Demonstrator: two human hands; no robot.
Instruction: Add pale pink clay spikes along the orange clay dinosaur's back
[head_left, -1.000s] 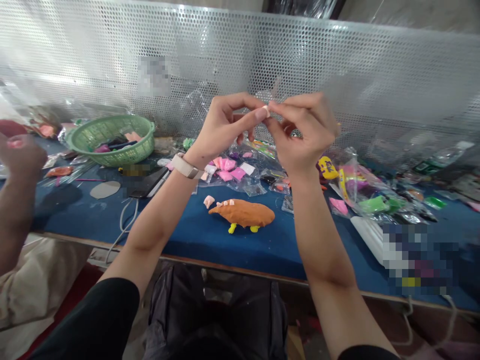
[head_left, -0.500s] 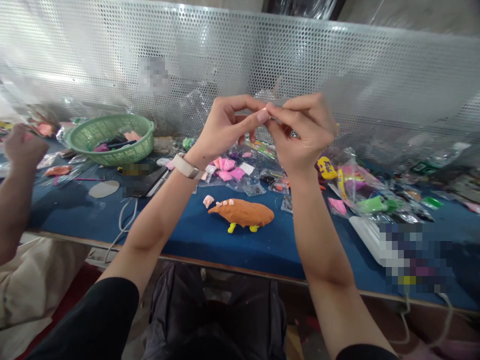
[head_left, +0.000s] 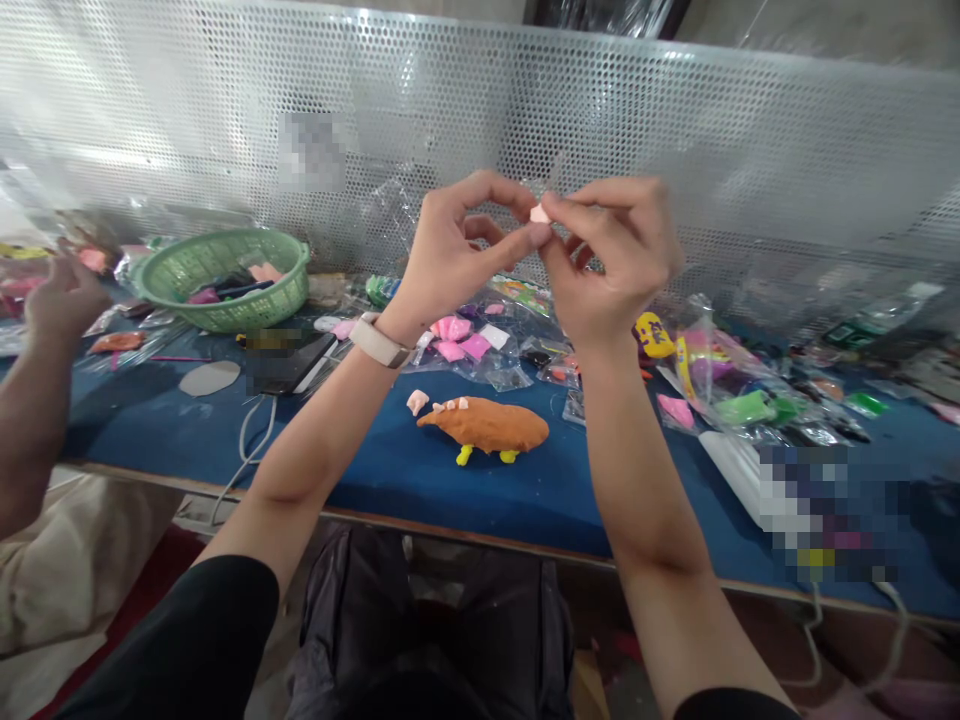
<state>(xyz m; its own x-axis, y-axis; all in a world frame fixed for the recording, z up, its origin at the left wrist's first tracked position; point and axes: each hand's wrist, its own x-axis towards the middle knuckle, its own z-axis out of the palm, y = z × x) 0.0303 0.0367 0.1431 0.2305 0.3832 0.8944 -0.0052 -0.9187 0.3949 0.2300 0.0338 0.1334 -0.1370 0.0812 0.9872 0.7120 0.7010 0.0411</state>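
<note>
Raised over the table, my left hand (head_left: 469,235) and my right hand (head_left: 611,250) meet at their fingertips. Between them they pinch a small pale pink piece of modelling clay (head_left: 539,214). Below lies an orange clay animal figure (head_left: 491,427) with a pointed end to the left. Several pale pink bits sit along its upper left edge, and two yellow clay feet (head_left: 464,455) show underneath. A larger pale pink clay lump (head_left: 417,402) rests beside the pointed end.
A green basket (head_left: 225,312) with odds and ends stands at the left, near a phone (head_left: 289,365) and cable. Pink clay packets (head_left: 451,340) lie behind the figure. More wrappers, a bottle (head_left: 874,318) and a white device (head_left: 731,478) are rightward. Another person's hand (head_left: 64,295) is far left.
My fingertips have parted slightly, so more of the pale pink clay piece shows. The other person's hand at the left has opened and shifted right. The orange figure stays put.
</note>
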